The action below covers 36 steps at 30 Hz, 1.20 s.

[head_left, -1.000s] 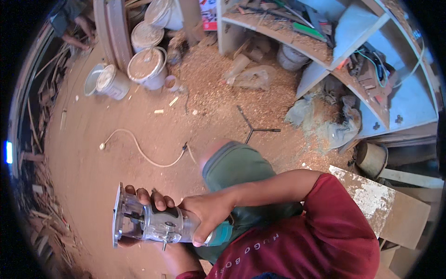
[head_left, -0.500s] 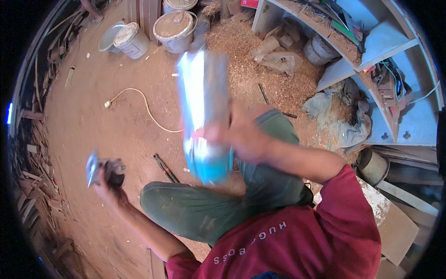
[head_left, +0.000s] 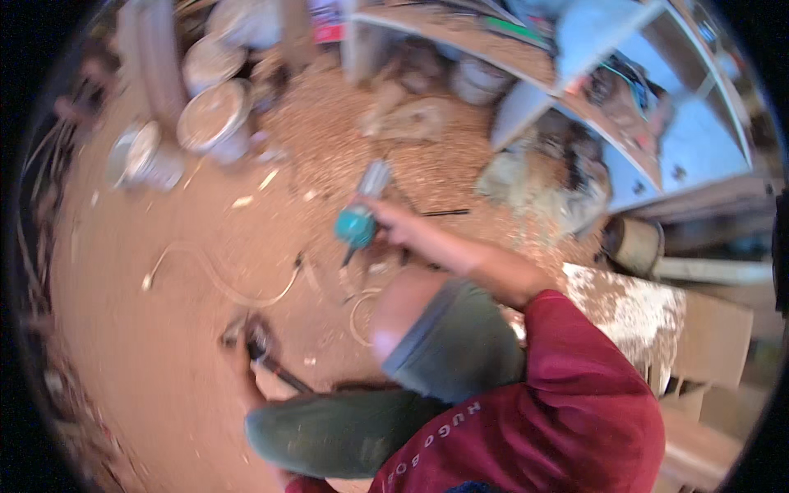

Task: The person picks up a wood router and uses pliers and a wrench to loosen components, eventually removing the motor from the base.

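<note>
My right hand (head_left: 393, 220) grips a cylindrical power tool (head_left: 355, 227) with a silver body and a teal cap, probably a trim router motor. It is held low over the floor, silver end pointing away from me and a short dark piece at the teal end. Farther left, my left hand (head_left: 243, 352) is low beside my knee, closed around a dark and metallic piece (head_left: 256, 335) that blur keeps me from naming. Right beside that hand lies a dark long-handled tool (head_left: 283, 376), partly hidden by my leg.
A pale cable (head_left: 215, 279) with a plug curves across the dusty floor. White buckets (head_left: 215, 123) stand at the far left. Wood shavings (head_left: 329, 115) are heaped before an open shelf unit (head_left: 526, 123) on the right. Wood scraps line the left edge.
My right hand has lowered the power tool away from my head toward the floor. My left hand has come down beside the long-handled tool. The view has shifted.
</note>
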Each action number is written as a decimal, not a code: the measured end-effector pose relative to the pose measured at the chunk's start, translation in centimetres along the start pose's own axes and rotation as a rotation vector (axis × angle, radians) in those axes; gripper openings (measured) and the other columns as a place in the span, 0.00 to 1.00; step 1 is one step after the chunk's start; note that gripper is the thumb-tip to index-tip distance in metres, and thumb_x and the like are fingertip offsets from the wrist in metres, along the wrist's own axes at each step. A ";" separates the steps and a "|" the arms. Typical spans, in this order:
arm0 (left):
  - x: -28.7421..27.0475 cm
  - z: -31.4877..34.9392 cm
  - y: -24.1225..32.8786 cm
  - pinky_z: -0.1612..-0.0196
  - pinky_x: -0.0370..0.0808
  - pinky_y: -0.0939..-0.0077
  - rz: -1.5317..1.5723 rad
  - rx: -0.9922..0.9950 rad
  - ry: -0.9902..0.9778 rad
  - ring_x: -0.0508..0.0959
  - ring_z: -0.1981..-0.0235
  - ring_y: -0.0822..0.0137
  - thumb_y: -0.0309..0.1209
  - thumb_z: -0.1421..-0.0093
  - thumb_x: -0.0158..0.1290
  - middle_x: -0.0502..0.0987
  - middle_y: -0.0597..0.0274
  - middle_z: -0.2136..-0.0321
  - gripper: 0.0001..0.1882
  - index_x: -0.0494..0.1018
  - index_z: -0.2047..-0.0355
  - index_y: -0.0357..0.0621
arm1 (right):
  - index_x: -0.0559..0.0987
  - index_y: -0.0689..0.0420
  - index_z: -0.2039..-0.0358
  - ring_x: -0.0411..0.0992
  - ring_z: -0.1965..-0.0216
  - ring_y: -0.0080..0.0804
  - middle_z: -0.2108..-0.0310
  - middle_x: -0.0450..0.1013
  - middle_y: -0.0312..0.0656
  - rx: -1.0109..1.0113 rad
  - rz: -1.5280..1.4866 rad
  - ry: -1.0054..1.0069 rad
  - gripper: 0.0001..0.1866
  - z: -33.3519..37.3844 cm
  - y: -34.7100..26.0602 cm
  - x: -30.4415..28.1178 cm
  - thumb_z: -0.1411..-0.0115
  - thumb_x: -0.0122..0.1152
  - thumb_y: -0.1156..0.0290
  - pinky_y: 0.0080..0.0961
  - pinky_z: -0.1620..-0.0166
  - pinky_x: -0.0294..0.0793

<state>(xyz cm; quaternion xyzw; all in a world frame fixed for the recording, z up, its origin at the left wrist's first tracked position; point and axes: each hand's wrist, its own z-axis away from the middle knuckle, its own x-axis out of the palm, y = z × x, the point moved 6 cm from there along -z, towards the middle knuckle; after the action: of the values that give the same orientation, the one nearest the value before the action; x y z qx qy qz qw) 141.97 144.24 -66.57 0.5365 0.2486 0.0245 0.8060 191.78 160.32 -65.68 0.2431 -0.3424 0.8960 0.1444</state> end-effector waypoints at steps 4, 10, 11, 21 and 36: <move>-4.3 1.0 -3.8 0.47 0.74 0.64 0.018 -0.130 0.045 0.76 0.49 0.56 0.29 0.43 0.61 0.73 0.45 0.47 0.33 0.62 0.40 0.29 | 0.72 0.56 0.47 0.80 0.62 0.40 0.57 0.78 0.43 0.062 -0.095 0.301 0.30 0.6 4.7 3.7 0.45 0.73 0.56 0.45 0.60 0.83; -2.7 -2.6 -5.4 0.44 0.72 0.62 -0.193 -0.334 -0.082 0.71 0.42 0.53 0.34 0.42 0.63 0.67 0.36 0.42 0.41 0.57 0.34 0.32 | 0.68 0.60 0.45 0.80 0.61 0.44 0.55 0.76 0.47 -0.007 0.006 0.511 0.40 -1.0 7.1 0.4 0.52 0.77 0.52 0.48 0.66 0.83; -4.4 -1.7 -5.0 0.43 0.71 0.61 -0.265 -0.400 -0.010 0.70 0.40 0.52 0.35 0.42 0.64 0.65 0.34 0.40 0.42 0.56 0.33 0.32 | 0.68 0.61 0.45 0.80 0.61 0.44 0.55 0.76 0.48 0.011 0.035 0.483 0.40 -0.8 6.9 2.2 0.51 0.77 0.52 0.48 0.67 0.83; 0.0 -2.2 16.3 0.42 0.69 0.58 -0.500 0.076 -0.067 0.71 0.42 0.52 0.38 0.36 0.58 0.66 0.42 0.38 0.35 0.58 0.33 0.44 | 0.71 0.65 0.47 0.78 0.57 0.40 0.54 0.76 0.53 -0.191 0.600 0.338 0.34 -2.0 6.7 1.0 0.45 0.70 0.54 0.32 0.55 0.78; 14.2 4.6 28.3 0.48 0.77 0.58 -0.941 0.247 -0.615 0.78 0.48 0.48 0.42 0.44 0.65 0.73 0.41 0.45 0.38 0.65 0.38 0.40 | 0.80 0.61 0.61 0.78 0.60 0.33 0.64 0.79 0.43 -1.330 0.956 0.539 0.08 25.6 -28.8 -4.5 0.37 0.61 0.70 0.30 0.57 0.77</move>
<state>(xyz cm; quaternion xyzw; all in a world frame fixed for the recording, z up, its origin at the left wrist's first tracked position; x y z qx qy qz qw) 162.80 156.61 -45.63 0.4407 0.2160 -0.5232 0.6967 216.40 163.28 -35.84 -0.2834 -0.8156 0.5009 -0.0595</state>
